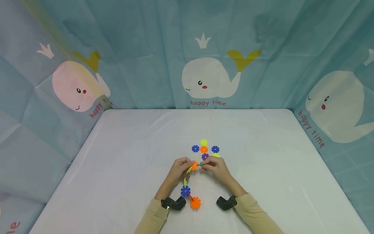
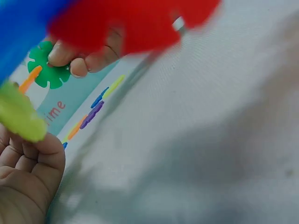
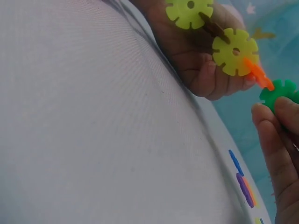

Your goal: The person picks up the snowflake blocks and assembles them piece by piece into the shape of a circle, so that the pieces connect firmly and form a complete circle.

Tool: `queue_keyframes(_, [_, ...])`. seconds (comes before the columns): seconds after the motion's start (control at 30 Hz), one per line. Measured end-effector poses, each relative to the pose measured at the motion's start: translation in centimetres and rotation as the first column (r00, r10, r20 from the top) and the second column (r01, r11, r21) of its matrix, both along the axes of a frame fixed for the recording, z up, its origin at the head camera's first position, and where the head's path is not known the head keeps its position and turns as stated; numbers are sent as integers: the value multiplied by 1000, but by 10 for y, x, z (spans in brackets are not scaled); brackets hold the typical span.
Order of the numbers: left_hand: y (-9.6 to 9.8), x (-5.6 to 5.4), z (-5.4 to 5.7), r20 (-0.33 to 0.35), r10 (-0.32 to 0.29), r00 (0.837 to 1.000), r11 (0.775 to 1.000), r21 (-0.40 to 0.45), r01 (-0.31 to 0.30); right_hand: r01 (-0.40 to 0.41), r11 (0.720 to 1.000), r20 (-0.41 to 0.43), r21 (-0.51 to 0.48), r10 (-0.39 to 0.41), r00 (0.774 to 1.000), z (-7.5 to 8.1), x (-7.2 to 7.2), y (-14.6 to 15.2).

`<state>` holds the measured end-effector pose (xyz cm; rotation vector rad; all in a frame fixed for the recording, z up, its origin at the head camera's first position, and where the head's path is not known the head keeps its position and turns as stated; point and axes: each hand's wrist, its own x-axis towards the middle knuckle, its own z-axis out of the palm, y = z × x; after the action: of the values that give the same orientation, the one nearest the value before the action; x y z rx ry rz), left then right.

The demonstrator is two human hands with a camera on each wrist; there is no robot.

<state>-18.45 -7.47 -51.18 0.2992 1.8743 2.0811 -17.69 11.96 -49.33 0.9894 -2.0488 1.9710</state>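
My left hand (image 1: 177,169) grips the upper end of a chain of slotted plastic discs, close to an orange disc (image 1: 194,165). Between the thumb and fingers of my right hand (image 1: 217,167) is a green disc (image 3: 275,94), pinched by its edge. In the right wrist view the green disc meets the orange one at its rim; how deep the slots sit cannot be told. Down the chain come yellow discs (image 3: 235,52), a brown disc (image 3: 214,27), a blue disc (image 1: 185,191), a red disc (image 1: 190,197) and a lower orange disc (image 1: 195,203).
Beyond my hands, loose discs lie flat on the white table (image 1: 140,143): a yellow disc (image 1: 204,142), two blue ones, an orange disc (image 1: 204,149), a purple disc (image 1: 205,157) and another yellow one partly behind my right hand. A whale-print curtain (image 1: 157,81) surrounds the table.
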Motion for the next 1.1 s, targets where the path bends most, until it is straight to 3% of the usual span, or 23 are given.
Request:
queue_keyframes(0.13, [1,0,-1,-33,-6,999,1000,13,7,12,1000,-18,3,-12,1000,1,0,1])
queue_keyframes(0.3, [1,-1,-4,-122,-27,992,999,36,32,2,1000,-64,18,-1,998,2,-3,2])
queue_keyframes(0.53, [4,2,14,9,-41,999,999,6,41,-11,999,-22,33,11,1000,1,-4,3])
queue_keyframes(0.63, [5,0,6,15,-38,999,999,21,38,26,999,-19,28,-25,1000,0,-3,3])
queue_keyframes(0.73, [7,-1,0,16,-42,999,998,40,42,124,992,-26,23,-124,992,-6,-3,2])
queue_keyframes(0.83, [9,-1,-2,21,-47,999,998,45,46,258,966,-1,32,-258,966,-14,-6,3])
queue_keyframes(0.97, [8,-3,-2,44,7,999,999,35,-8,417,894,47,163,-430,902,-23,-11,8])
queue_keyframes(1.03, [6,-4,-1,67,44,997,998,43,-47,447,851,42,275,-476,879,-25,-12,10])
queue_keyframes(1.1, [5,-5,-1,99,70,993,996,51,-75,430,815,8,389,-470,883,-25,-13,11])
